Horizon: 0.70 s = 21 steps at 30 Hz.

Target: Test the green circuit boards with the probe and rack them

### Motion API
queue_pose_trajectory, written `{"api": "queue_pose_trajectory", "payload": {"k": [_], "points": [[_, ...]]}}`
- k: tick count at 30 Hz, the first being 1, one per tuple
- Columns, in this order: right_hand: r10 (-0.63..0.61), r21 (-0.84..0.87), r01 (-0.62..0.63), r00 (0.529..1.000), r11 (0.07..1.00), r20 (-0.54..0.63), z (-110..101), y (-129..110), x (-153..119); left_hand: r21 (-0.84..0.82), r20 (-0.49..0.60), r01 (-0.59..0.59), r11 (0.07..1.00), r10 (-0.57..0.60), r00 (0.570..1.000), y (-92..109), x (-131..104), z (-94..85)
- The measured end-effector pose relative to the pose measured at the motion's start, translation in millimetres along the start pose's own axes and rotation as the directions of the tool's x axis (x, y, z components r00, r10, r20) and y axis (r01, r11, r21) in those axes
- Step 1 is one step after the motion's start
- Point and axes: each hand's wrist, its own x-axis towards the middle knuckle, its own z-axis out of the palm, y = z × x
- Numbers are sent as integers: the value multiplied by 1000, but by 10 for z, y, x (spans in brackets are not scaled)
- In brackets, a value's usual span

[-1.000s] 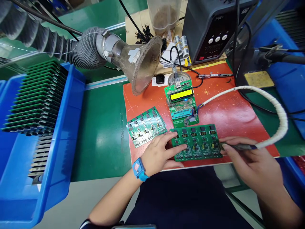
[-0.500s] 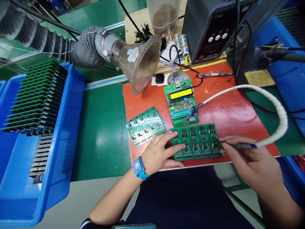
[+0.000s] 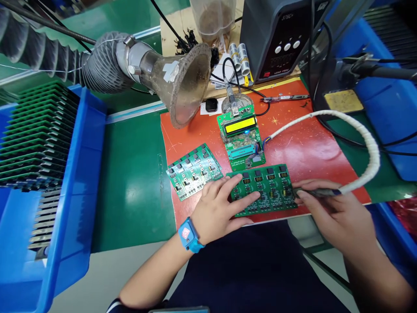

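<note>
A green circuit board panel point(image 3: 265, 191) with a row of small two-digit displays lies on the red mat. Across its left part rests my left hand point(image 3: 220, 204), fingers spread, with a blue strap on the wrist. My right hand point(image 3: 339, 213) is closed around a dark probe point(image 3: 317, 192), whose tip meets the panel's right end; the exact contact point is hidden. From the probe a white wrapped cable point(image 3: 368, 134) loops back to a programmer board point(image 3: 241, 138) with a lit yellow screen. A second panel point(image 3: 194, 170) lies tilted at the left.
A blue bin point(image 3: 86, 174) at the left holds a rack of upright boards point(image 3: 35, 134). Above the mat hangs a fume extractor funnel point(image 3: 190, 84) on a grey hose. A black soldering station point(image 3: 280, 41) stands behind, and another blue bin point(image 3: 391, 100) is at the right.
The whole view has shifted slightly, so the scene sits further left. My left hand's fingers reach slightly further right over the panel. The probe stays at the panel's right end.
</note>
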Motion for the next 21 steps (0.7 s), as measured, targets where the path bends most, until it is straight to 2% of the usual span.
{"api": "queue_pose_trajectory", "payload": {"k": [9, 15, 21], "points": [[21, 70, -23, 999, 997, 24, -2, -3, -33, 99, 19, 9, 995, -11, 1000, 61, 85, 22], [15, 138, -8, 999, 990, -50, 18, -100, -66, 109, -3, 11, 994, -11, 1000, 89, 76, 34], [-23, 187, 22, 1000, 982, 3, 123, -182, -50, 72, -36, 35, 997, -32, 999, 103, 40, 65]]}}
